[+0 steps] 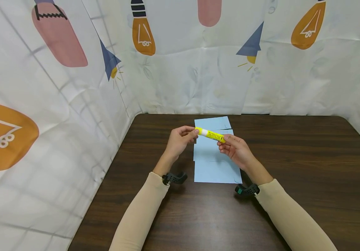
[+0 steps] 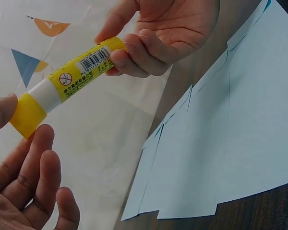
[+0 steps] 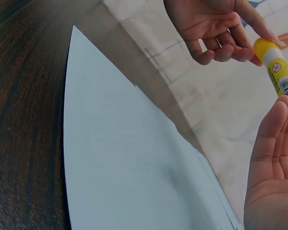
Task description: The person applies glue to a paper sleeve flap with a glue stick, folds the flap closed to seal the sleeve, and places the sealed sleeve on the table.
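Note:
A yellow glue stick (image 1: 211, 135) with a white band is held in the air between both hands, above the light-blue envelopes (image 1: 217, 172). My left hand (image 1: 180, 140) pinches its yellow cap (image 2: 29, 115) between thumb and fingertips. At the other end, my right hand (image 1: 237, 150) grips the base with thumb and fingers. The cap sits against the white band in the left wrist view. Printed text and a barcode (image 3: 287, 87) show on the tube. Below, the blue envelopes lie overlapping in a column on the table.
The dark wood table (image 1: 308, 157) extends to both sides of the envelopes. A white patterned curtain (image 1: 180, 80) hangs behind the table and along its left side. Each wrist wears a black strap (image 1: 175, 178).

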